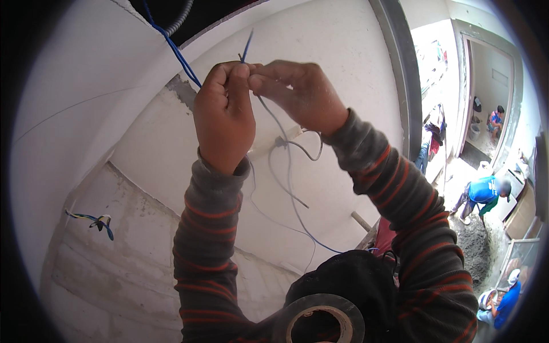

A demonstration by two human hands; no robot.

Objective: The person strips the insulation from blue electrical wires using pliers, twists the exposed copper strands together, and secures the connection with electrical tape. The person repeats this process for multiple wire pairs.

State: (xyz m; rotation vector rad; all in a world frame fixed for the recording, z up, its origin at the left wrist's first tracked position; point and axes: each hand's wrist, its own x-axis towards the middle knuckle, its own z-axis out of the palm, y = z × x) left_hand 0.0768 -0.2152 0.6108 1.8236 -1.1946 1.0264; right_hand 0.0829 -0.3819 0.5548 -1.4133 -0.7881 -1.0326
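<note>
Left of the hands [226, 123], blue wires [179, 55] hang near grey conduit [183, 16].

Two hands [226, 117], wires [247, 46] beyond clear count — one tape roll [353, 323], one corrugated conduit [182, 19] — three other people [483, 188].

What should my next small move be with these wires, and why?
Perhaps, with your right hand, twist the blue wire end with the short dark tip beside it: your left hand appears to pinch both, and your right hand is close by.
</note>
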